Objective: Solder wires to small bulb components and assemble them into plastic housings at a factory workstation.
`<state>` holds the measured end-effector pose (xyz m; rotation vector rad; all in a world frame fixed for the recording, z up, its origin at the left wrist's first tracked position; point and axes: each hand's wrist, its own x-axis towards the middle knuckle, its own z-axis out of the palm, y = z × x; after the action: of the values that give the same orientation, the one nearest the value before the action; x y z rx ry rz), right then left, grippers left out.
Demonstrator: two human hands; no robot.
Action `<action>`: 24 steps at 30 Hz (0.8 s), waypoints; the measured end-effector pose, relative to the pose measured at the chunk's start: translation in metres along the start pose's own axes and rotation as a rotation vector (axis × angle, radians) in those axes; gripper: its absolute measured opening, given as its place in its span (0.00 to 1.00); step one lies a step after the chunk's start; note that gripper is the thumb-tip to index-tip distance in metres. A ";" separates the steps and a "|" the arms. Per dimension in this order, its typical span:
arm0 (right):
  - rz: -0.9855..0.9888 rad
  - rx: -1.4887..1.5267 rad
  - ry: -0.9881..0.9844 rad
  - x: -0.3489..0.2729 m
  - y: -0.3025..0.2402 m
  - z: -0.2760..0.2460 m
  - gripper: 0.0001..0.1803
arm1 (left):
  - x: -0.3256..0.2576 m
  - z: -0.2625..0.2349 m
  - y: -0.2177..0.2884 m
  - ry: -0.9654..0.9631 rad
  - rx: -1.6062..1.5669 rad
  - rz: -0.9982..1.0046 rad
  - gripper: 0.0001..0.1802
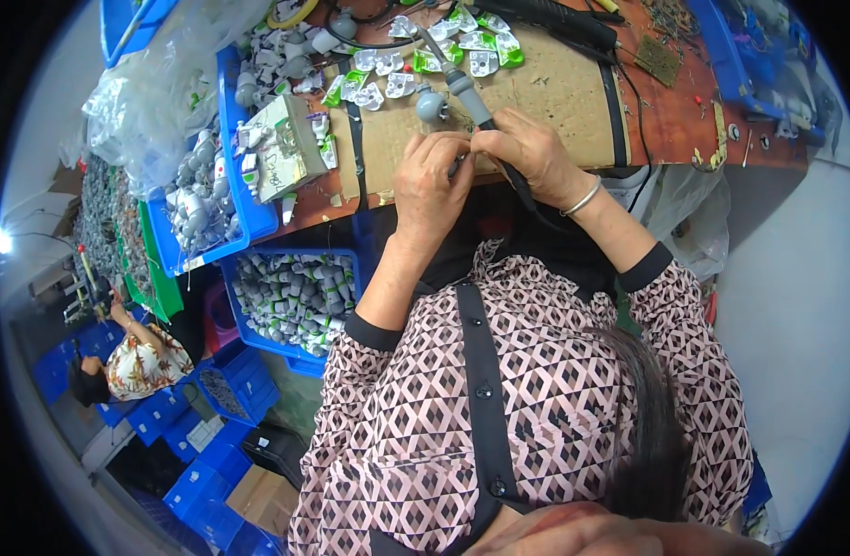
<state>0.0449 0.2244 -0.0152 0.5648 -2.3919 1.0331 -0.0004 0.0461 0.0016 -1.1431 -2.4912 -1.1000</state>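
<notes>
Table [661, 125], red-brown, with cardboard sheet [564, 102] across its middle. Soldering iron [463, 91], grey and black, slanting over the sheet in the closed grip of right hand [533, 153]; left hand [427, 178], just left, fingers bent, grip impossible to tell. Grey rounded part [431, 107], just beyond both.

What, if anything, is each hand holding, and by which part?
The right hand holds the soldering iron by its handle's rear; what the left hand holds, if anything, is hidden.
</notes>
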 end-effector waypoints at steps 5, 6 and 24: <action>-0.096 0.014 0.095 -0.003 -0.001 0.001 0.17 | -0.005 -0.004 0.003 -0.240 -0.485 -0.529 0.09; -0.097 0.020 0.128 -0.004 -0.001 0.001 0.18 | -0.004 -0.007 0.004 -0.313 -0.750 -0.741 0.11; -0.043 0.043 0.177 -0.015 -0.011 0.015 0.19 | -0.025 0.003 0.023 0.099 -1.479 -0.949 0.07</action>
<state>0.0589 0.2090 -0.0262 0.5150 -2.1995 1.0720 0.0335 0.0433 0.0007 0.2332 -1.7841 -3.3087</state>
